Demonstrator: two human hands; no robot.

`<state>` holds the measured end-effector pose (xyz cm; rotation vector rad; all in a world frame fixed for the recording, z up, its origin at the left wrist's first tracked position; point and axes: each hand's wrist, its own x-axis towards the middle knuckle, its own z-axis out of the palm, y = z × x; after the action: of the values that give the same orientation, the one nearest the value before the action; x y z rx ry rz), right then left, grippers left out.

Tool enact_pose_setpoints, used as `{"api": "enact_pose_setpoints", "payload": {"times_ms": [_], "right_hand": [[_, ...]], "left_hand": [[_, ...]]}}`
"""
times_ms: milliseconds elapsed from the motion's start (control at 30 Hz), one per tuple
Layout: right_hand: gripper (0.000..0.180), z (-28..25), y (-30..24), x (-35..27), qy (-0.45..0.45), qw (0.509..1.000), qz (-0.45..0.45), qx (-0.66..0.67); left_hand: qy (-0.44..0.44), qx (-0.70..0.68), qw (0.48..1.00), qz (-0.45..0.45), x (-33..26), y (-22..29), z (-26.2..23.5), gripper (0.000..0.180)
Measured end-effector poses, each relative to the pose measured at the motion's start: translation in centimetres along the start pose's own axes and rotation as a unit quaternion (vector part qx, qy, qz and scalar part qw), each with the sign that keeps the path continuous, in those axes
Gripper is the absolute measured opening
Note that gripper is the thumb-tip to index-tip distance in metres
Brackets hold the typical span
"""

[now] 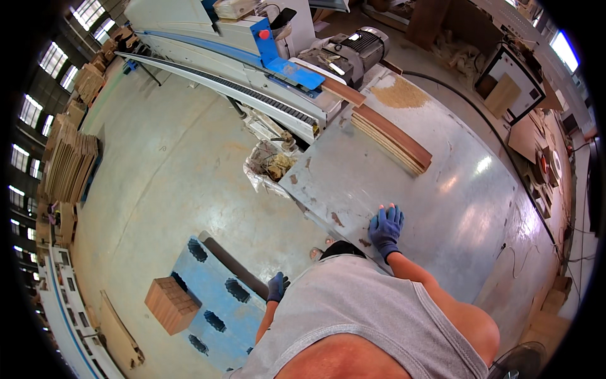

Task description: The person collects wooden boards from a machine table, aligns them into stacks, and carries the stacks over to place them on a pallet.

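Note:
My right hand (386,230), in a blue glove with bare fingertips, lies on the grey metal table (454,234) near its front left edge. Its fingers are stretched out and hold nothing. Beyond it rests a short stack of long narrow wooden strips (391,142), reddish brown on top with pale edges. Low at my side hangs my left hand (278,287), gloved in blue, fingers extended and no object visible in it. It is nearest to a blue pallet (237,319) on the floor. A block of stacked brown wood pieces (172,306) stands on the pallet's left part.
A long edge-processing machine (233,79) with a red button adjoins the table, and a wooden strip (343,91) sticks out at its end. Sawdust (401,93) covers the table's far corner. A bag of scraps (270,165) stands below. A black cable (486,120) runs along the right.

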<state>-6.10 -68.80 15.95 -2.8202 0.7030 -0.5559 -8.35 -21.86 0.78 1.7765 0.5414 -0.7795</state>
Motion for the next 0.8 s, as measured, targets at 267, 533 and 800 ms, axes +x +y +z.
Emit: {"api": "enact_pose_setpoints", "payload": {"times_ms": [267,533,800], "right_hand": [[0.044,0.1,0.2,-0.1,0.006,1.0,0.006,0.004],[0.042,-0.1,-0.1,0.1,0.017,1.0,-0.011,-0.002],[0.04,0.1,-0.1,0.0,0.028,0.999,-0.02,-0.003]], "left_hand": [[0.006,-0.051,0.999,-0.016,-0.9,0.5,0.5,0.06],[0.033,-0.165,0.984,-0.062,-0.8,-0.2,1.0,0.059],[0.07,-0.25,0.961,-0.094,-1.4,0.7,1.8,0.058]]}}
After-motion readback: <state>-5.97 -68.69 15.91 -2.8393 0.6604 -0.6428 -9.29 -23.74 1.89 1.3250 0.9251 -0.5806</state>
